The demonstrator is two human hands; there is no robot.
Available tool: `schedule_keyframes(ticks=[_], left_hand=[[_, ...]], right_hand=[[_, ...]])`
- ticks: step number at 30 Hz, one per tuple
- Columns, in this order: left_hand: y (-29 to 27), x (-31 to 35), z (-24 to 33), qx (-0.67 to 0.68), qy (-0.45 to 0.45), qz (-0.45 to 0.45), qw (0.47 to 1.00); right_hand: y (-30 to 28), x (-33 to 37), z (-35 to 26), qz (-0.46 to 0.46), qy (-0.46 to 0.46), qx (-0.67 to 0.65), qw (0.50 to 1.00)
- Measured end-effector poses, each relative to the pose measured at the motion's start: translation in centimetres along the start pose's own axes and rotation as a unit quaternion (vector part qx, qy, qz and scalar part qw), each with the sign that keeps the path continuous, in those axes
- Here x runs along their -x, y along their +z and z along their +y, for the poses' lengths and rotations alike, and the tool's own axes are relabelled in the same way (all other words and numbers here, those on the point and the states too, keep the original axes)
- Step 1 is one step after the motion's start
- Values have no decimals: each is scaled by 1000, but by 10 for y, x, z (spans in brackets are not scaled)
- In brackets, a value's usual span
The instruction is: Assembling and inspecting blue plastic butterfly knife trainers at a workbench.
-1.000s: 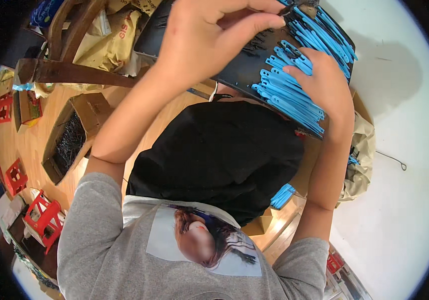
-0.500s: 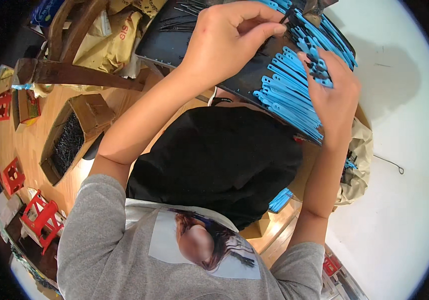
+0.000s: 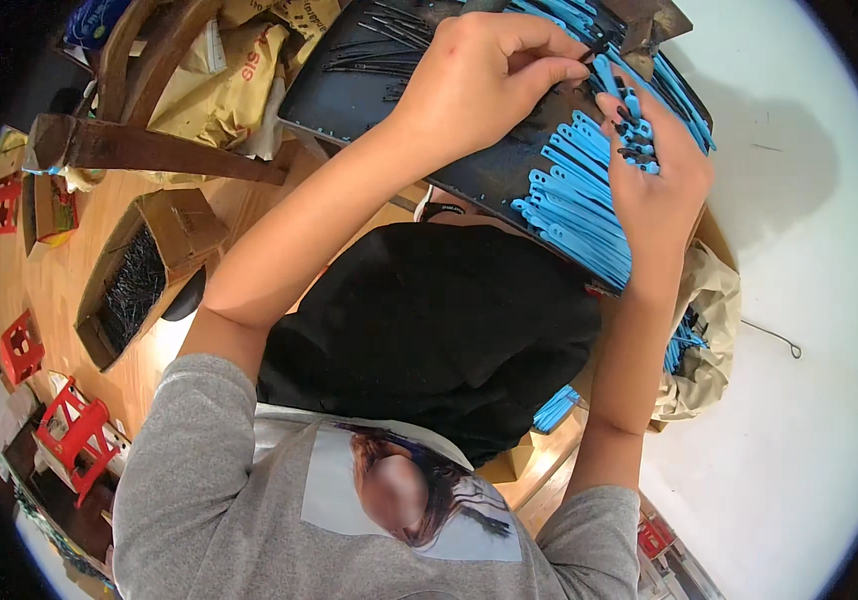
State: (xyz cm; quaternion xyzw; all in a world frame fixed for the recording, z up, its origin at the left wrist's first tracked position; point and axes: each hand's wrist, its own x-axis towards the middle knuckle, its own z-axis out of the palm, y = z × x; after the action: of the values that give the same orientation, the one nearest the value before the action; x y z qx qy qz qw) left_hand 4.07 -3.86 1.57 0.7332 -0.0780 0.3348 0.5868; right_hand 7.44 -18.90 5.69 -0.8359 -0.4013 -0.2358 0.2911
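Note:
My left hand (image 3: 479, 90) has its thumb and forefinger pinched on the end of a small black plastic piece (image 3: 599, 46) near the tray's far right part. Beside it, my right hand (image 3: 669, 165) is closed around a bunch of blue plastic strips (image 3: 637, 135) with holed ends and black bits among them. Its fingers are partly hidden behind the bunch. Below the hands, a fanned row of blue strips (image 3: 574, 220) lies on the black tray (image 3: 449, 170). Thin black strips (image 3: 379, 62) lie at the tray's far left.
A brown metal fixture (image 3: 654, 25) stands at the tray's far right. A paper-lined container (image 3: 717, 300) with blue strips sits by the white wall. To the left are a wooden frame (image 3: 169, 152), a cardboard box (image 3: 184, 230) of black pieces and a red stool (image 3: 79, 440). Black cloth (image 3: 429, 330) covers my lap.
My left hand has shifted slightly right and down with the black piece, closer to the blue bunch. A blue strip's end now stands up from my right hand beside that piece.

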Motion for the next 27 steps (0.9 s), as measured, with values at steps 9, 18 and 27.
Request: schedule_keyframes(ticks=[9,18,27], left_hand=[[2,-2,3,-1,-7,-4,1000],[-25,-32,2,-90,3,-117,989],[1,-5,2,-16,-18,-45,999]], right_hand=[[3,-5,2,15,52,-103,993],[2,-7,10,22,-4,-89,996],[13,-1,-10,76,86,-100,988]])
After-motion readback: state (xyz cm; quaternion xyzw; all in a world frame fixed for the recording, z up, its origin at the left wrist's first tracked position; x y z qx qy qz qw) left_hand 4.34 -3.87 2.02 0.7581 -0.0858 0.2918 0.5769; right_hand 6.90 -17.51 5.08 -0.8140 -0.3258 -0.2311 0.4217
